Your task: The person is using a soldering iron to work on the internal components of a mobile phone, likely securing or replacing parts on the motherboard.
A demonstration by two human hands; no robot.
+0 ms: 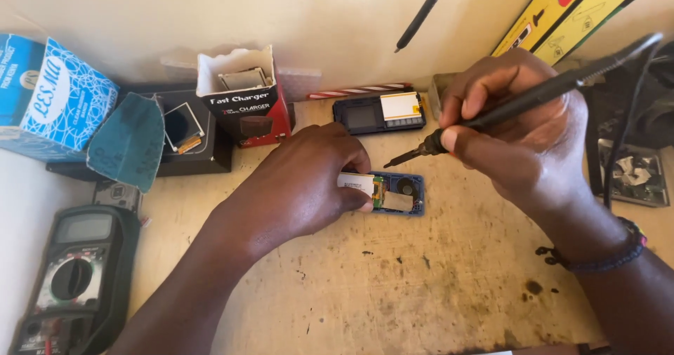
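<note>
A small opened blue phone (406, 193) lies on the worn wooden bench (421, 285), its circuit board and a white part showing. My left hand (309, 183) pins its left end down, thumb and fingers pinching the white part. My right hand (519, 127) grips a black soldering iron (533, 95) like a pen. The iron's tip (388, 165) hovers just above the phone's upper edge. A dark beaded bracelet sits on my right wrist.
A black multimeter (70, 278) lies at the lower left. Behind stand a red and black charger box (246, 102), a blue carton (49, 95), a teal sanding sheet (126, 141), a phone back shell (382, 113), and a yellow box (569, 11). Scrap parts sit at right (632, 176).
</note>
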